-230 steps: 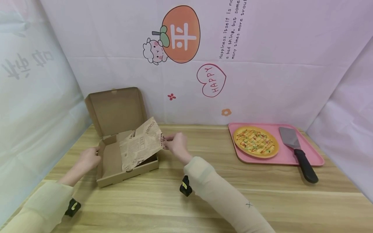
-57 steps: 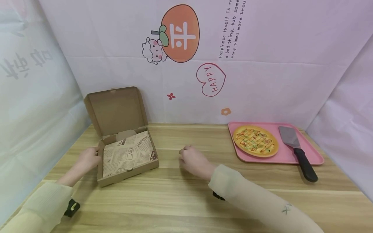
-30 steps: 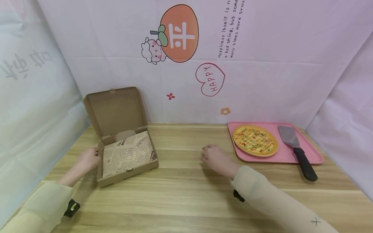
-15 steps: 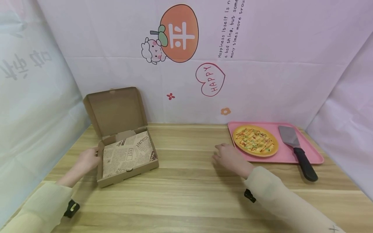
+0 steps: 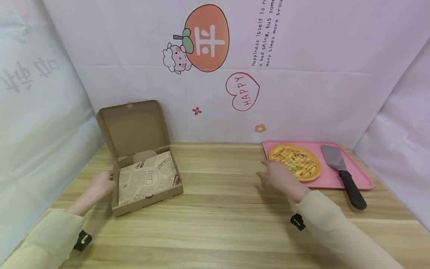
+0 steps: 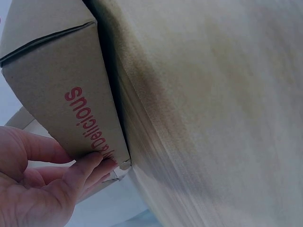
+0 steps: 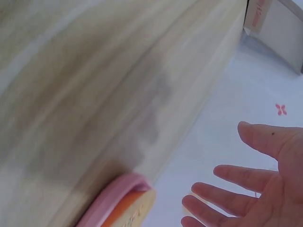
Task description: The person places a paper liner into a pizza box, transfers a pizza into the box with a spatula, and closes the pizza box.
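Note:
A brown cardboard pizza box [image 5: 147,203] stands at the left with its lid [image 5: 134,127] raised. Printed newspaper-style paper [image 5: 147,179] lines its base. My left hand [image 5: 102,184] holds the box's left wall; in the left wrist view, thumb and fingers [image 6: 87,172] pinch it beside red lettering. On the right, a round pizza [image 5: 302,160] with sauce stripes lies on a pink tray [image 5: 327,183]. My right hand [image 5: 282,178] is over the tray's left edge and hides part of the pizza. Its fingers [image 7: 236,194] are spread and hold nothing in the right wrist view.
A spatula with a metal blade [image 5: 333,157] and black handle [image 5: 352,190] lies on the tray's right side, its handle jutting past the front rim. A printed white cloth [image 5: 302,93] hangs behind the wooden table [image 5: 208,224], with more cloth at both sides.
The paper was lifted at a slant by my right hand and now lies flat in the box. My right hand has moved right to the pizza. My left hand has stayed at the box.

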A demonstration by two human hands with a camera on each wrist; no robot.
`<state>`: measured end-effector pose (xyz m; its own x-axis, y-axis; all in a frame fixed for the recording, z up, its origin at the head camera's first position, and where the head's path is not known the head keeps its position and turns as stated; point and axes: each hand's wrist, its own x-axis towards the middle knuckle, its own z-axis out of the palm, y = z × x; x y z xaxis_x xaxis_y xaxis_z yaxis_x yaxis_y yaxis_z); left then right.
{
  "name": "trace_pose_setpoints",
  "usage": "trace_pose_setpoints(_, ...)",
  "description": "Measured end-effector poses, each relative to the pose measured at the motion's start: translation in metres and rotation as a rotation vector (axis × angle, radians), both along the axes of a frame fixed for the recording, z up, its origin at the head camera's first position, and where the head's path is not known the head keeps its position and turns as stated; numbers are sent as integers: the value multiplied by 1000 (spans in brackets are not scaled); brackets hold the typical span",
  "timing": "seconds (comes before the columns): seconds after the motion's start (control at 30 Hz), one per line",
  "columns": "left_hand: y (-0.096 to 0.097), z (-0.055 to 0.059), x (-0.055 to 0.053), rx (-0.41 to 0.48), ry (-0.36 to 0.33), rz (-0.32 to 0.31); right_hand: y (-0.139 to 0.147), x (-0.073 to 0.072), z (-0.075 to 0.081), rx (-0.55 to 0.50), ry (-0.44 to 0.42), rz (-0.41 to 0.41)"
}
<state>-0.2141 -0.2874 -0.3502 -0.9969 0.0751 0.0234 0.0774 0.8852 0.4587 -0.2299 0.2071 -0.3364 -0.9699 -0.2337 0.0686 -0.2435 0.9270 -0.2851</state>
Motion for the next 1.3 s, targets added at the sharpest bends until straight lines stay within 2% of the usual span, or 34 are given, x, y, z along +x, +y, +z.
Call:
trace_pose_setpoints(0.2,-1,0,0,-4,11,-4,14,-1,6,16,16,-11)
trace_pose_setpoints(0.43,0,0,-1,-22,12,8,29,-2,11,39,-15,-80)
trace_pose_setpoints(0.7,0,0,0,-19,17,4,46,0,14,35,7,-113)
trace_pose_setpoints(1.0,-1,1,-1,-52,4,12,72,0,15,77,-18,-122)
trace_pose_setpoints(1.3,0,0,0,-41,5,10,93,8,23,112,-25,-115)
